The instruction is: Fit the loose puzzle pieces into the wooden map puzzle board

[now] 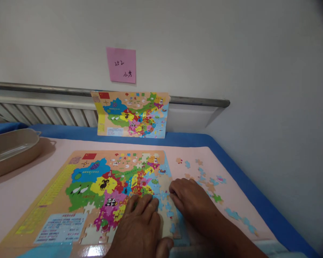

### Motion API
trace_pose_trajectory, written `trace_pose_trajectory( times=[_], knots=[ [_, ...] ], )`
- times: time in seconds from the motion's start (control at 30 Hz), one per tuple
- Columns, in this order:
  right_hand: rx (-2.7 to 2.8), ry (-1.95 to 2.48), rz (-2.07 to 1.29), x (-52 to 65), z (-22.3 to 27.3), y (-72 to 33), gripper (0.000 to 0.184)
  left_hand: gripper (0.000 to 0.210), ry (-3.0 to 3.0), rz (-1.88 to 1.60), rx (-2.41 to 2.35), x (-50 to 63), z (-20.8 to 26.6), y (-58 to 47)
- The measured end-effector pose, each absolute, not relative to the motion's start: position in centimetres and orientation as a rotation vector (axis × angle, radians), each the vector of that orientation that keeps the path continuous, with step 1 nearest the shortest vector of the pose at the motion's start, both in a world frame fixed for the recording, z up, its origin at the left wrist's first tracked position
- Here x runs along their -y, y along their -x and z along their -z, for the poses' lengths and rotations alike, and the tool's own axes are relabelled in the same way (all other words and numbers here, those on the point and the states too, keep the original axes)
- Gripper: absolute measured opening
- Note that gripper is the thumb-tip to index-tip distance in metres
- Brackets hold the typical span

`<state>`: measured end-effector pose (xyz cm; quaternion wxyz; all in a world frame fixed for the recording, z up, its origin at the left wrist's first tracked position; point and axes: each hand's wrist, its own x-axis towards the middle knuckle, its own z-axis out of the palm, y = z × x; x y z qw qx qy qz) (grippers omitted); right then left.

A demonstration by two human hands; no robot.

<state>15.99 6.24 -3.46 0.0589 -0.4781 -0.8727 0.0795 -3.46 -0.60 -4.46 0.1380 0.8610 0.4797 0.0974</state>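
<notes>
A colourful map jigsaw puzzle [97,195] lies on the table, mostly filled, with bare pale backing in its right strip, lower part and top right. My left hand [140,225] rests palm down on its lower middle, fingers spread and touching the pieces. At the right strip my right hand [192,197] is closed, thumb and fingers pinched at a light blue puzzle piece [164,194]; the fingers partly cover it. To the right of that hand lie several loose puzzle pieces [217,198], blue, orange and green. My left hand hides part of the map.
A folded reference map [131,116] stands upright against the wall behind the puzzle. At the left is a beige oval tray [14,157]. A metal rail [199,101] runs along the wall under a pink note [121,65]. Blue edging [237,175] borders the pink tabletop.
</notes>
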Motion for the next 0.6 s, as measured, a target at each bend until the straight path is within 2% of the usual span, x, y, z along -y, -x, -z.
trace_pose_trajectory(
  times=[0.23, 0.6],
  knots=[
    [2.656, 1.371, -0.35, -6.6, 3.0, -16.3, 0.013, 0.044, -2.481, -0.307, -1.398, 0.7, 5.1, 3.4],
    [2.631, 1.391, -0.382, -6.7, 2.7, -15.8, 0.011, 0.05, -2.369, -0.129, -1.41, 0.5, 4.0, 3.3]
  ],
)
